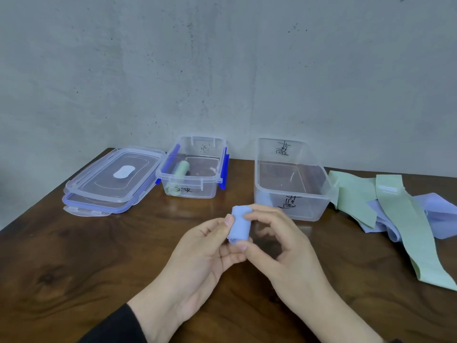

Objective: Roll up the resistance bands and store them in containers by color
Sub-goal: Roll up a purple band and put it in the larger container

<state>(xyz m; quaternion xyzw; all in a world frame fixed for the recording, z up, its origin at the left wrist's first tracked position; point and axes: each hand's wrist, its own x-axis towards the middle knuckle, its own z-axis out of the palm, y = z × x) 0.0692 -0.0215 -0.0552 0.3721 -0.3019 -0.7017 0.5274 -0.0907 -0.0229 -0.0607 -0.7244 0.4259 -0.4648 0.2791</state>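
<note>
Over the middle of the table point(74, 256), I'm holding a blue roll point(239, 225) between both hands, just above the wood. My left hand point(202, 253) is pinching it from the nine o'clock side, thumb tip pressing its upper edge, fingers curling under its lower end. My right hand point(279, 243) is closing on it from three o'clock, forefinger lying across the top, thumb tucking beneath. The roll is standing nearly upright, tilting a touch, its layered end facing down toward me.

Out at one o'clock from the roll, a clear box point(291, 211) is sitting open with black writing on its near and far walls; something pale blue is showing dimly through its near left corner, though I'm not able to tell what. At eleven o'clock, a smaller box point(210, 191) with blue clips is holding a green roll point(179, 174) lying along its left wall. Further round at ten o'clock, two lids point(111, 179) are lying stacked, the lower one blue-rimmed.

Off at three o'clock, loose bands are lying in a heap: green bands point(405, 219) are draping over blue bands point(442, 206), one green strip trailing toward five o'clock. A grey wall point(222, 70) is rising behind everything.
</note>
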